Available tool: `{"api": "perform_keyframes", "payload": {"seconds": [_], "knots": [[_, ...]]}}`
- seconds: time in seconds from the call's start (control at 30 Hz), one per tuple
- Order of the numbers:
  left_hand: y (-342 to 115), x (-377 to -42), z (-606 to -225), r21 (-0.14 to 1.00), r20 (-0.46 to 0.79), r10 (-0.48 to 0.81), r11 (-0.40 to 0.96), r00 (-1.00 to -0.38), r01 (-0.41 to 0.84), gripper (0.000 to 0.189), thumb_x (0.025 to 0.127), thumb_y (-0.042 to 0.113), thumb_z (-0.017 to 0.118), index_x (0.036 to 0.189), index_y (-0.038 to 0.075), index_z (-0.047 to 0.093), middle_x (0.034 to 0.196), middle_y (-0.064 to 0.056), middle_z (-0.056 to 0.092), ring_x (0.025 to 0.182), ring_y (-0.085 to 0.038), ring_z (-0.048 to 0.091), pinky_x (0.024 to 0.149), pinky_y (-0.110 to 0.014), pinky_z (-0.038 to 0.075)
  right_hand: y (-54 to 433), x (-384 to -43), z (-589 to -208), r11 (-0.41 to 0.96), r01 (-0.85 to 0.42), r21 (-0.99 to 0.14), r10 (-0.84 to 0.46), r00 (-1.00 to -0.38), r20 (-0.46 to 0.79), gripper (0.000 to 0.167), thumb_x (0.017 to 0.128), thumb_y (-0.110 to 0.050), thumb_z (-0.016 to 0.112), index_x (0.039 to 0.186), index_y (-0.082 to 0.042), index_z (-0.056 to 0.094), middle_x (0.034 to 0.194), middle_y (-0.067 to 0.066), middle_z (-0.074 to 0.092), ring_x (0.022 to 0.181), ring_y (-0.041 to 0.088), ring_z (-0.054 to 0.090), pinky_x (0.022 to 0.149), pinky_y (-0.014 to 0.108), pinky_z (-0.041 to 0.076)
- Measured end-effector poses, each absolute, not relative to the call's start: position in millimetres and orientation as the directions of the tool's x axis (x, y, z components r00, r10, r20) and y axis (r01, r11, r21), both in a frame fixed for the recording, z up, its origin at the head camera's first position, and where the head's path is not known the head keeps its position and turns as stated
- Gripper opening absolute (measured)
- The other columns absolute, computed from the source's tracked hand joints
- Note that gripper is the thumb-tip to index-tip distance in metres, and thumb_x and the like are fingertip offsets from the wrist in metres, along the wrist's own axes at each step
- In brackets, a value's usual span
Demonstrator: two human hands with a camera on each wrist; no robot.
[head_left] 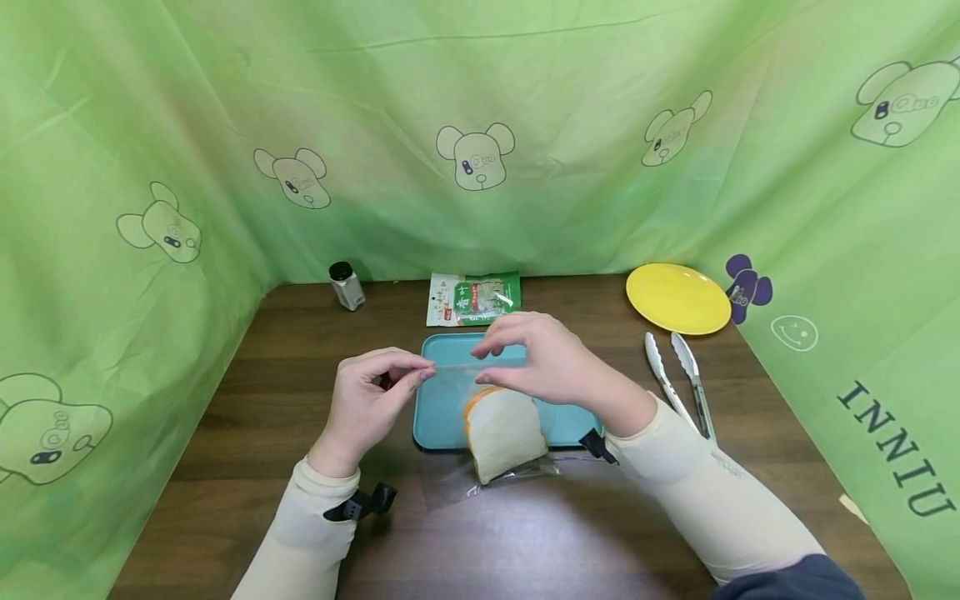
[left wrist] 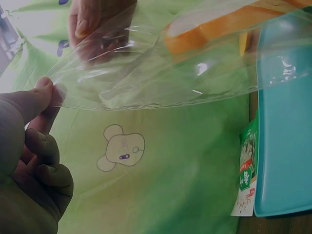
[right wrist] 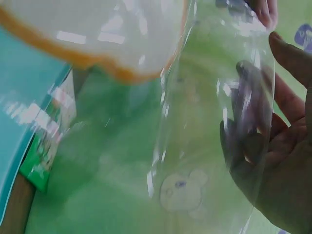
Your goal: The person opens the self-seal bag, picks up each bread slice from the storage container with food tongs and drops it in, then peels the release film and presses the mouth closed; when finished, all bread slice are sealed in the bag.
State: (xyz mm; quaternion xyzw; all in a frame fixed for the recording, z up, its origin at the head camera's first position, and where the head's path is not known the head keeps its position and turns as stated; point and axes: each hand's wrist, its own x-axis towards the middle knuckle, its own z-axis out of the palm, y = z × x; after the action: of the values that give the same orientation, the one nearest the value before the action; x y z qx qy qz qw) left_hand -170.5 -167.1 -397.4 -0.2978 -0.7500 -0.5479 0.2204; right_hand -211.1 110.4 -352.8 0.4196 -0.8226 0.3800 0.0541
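Note:
A slice of white bread (head_left: 508, 432) with an orange-brown crust sits inside a clear plastic bag (left wrist: 146, 92). My left hand (head_left: 366, 402) pinches one corner of the bag's open edge between thumb and fingertips. At the opposite side of that edge, my right hand (head_left: 546, 357) has its thumb and fingers spread apart. In the right wrist view, several of its fingers show through the film while the thumb (right wrist: 287, 53) stays outside. Below the bag lies a blue rectangular tray (head_left: 438, 421), partly covered by the bread and the right hand.
Behind the tray is a green and white packet (head_left: 480, 300). To its left stands a shaker jar (head_left: 347, 287) with a black lid. A yellow plate (head_left: 677, 298) and metal tongs (head_left: 693, 383) lie on the right. Green printed curtain (head_left: 375, 208) surrounds the brown table (head_left: 247, 450).

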Motion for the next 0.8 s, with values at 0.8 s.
{"api": "perform_keyframes", "payload": {"seconds": [0.8], "knots": [[-167.3, -170.3, -397.2, 0.671, 0.687, 0.19, 0.203, -0.701, 0.713, 0.027, 0.084, -0.011, 0.082, 0.098, 0.012, 0.084, 0.088, 0.0, 0.076, 0.058, -0.011, 0.049, 0.051, -0.023, 0.04, 69.7, -207.2, -347.7, 0.417, -0.76, -0.498, -0.717, -0.612, 0.334, 0.008, 0.092, -0.014, 0.082, 0.092, -0.022, 0.083, 0.087, -0.018, 0.07, 0.074, -0.004, 0.061, 0.067, 0.023, 0.052]]}}
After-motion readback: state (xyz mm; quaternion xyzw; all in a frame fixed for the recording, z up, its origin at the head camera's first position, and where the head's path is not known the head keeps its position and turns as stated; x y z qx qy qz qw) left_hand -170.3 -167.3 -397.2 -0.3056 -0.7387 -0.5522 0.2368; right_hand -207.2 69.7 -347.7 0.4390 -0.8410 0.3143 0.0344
